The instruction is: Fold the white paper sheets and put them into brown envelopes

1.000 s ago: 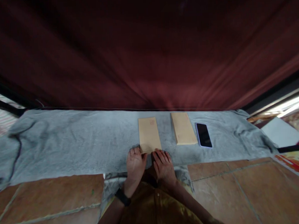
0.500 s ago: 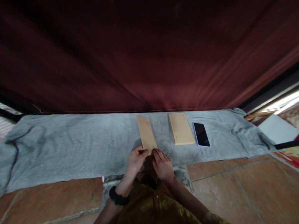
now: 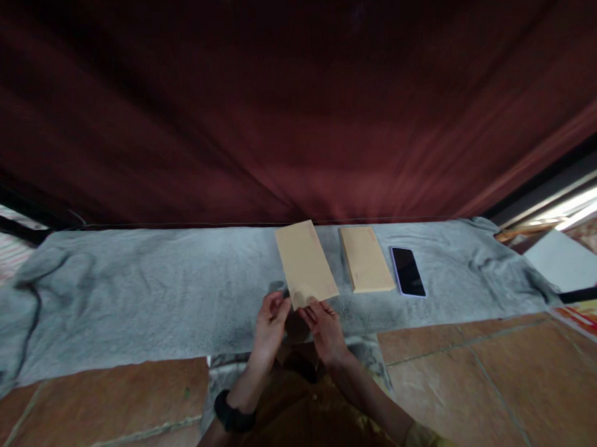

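A tan paper envelope [image 3: 306,260] is raised at a slant over the grey cloth, its broad face turned up. My right hand [image 3: 325,325] pinches its lower edge, thumb on top and the other fingers partly beneath. Beside the lower left corner is my left hand [image 3: 271,321], fingers loosely curled, with a gap between thumb and forefinger. Its thumb tip is at the envelope's edge; whether they touch is hard to see. To the right lies a neat stack of similar tan envelopes [image 3: 368,260].
A phone [image 3: 408,271] with a dark screen and pale purple case lies right of the stack. Grey cloth [image 3: 146,291] covers the long narrow surface. A dark red curtain [image 3: 293,130] hangs behind it. Tiled floor [image 3: 436,376] shows in front.
The envelope has turned from a narrow, edge-tilted view to show its wide face. My left fingers have come off its lower edge; my right hand keeps its hold.
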Motion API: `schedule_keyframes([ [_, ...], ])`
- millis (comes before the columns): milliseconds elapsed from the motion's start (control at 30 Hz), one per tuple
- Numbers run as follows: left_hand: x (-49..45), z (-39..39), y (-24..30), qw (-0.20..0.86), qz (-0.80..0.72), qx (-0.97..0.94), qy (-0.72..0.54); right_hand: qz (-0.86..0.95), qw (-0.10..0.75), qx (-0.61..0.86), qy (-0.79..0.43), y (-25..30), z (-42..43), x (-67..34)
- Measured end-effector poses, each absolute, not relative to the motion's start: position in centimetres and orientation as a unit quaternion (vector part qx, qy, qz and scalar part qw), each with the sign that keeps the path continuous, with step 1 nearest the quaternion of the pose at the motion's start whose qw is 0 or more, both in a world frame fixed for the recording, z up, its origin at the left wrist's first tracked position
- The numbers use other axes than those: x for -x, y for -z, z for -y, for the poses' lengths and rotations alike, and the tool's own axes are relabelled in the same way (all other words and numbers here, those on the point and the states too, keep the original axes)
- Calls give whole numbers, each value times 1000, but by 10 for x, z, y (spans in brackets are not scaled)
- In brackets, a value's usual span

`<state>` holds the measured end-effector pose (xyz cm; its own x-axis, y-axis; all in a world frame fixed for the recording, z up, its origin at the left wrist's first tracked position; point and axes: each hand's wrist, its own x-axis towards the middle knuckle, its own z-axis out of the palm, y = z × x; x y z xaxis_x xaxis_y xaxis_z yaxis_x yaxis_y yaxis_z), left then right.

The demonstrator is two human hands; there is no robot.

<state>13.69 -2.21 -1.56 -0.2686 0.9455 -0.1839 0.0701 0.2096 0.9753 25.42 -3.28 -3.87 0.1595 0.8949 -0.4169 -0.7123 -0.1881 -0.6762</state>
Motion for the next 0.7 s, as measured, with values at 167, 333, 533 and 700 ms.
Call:
schedule_keyframes([
  [167, -139, 21, 30, 542, -596, -388, -449, 71, 606, 417, -673, 52, 38, -242],
  [333, -134, 8, 39, 550, -599, -389, -432, 133, 567, 432, -688, 61, 41, -251],
  [533, -117, 3, 45, 555, -620, -394, -390, 324, 460, 496, -662, 69, 58, -278],
  [700, -112, 3, 41, 532, -637, -448, -331, 588, 403, 550, -434, 63, 68, -298],
])
